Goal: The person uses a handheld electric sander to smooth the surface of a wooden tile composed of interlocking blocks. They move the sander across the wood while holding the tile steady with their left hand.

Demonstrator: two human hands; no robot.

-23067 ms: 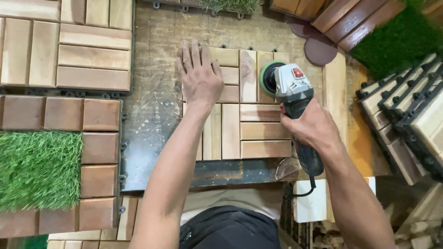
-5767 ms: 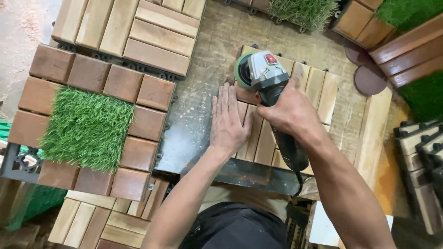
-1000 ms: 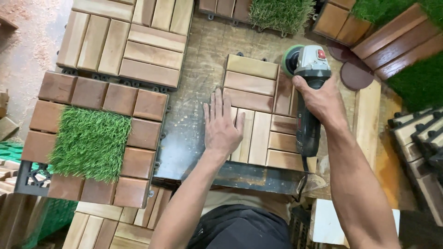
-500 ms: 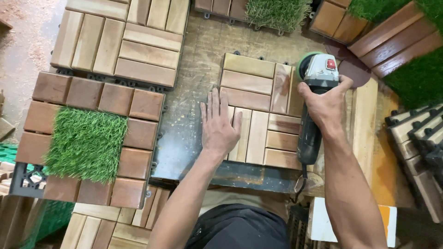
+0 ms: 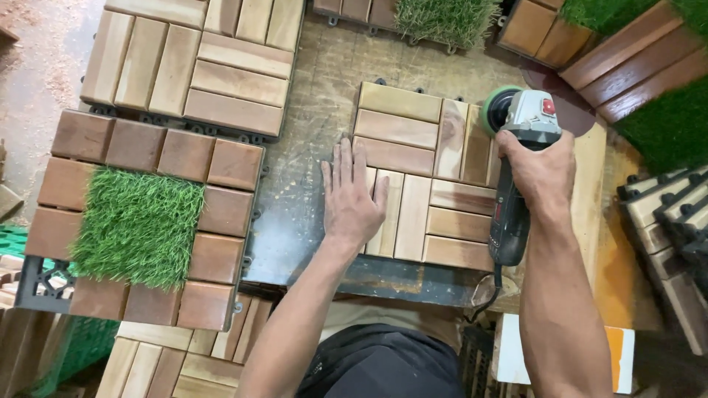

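Compared with half a second earlier, the angle grinder [image 5: 520, 140] has shifted slightly to the right and down, so its green sanding pad [image 5: 495, 112] now sits at the far right corner of the wooden slat tile [image 5: 424, 177], partly past the tile's right edge. The right hand [image 5: 538, 166] has travelled with it (grip wrapped round the grinder's body). About six seconds ago the grinder worked the tile's far left corner, the right hand close beside the left hand [image 5: 350, 197]; now the two hands are well apart, and the tile lies squarer to the workbench [image 5: 310, 118].
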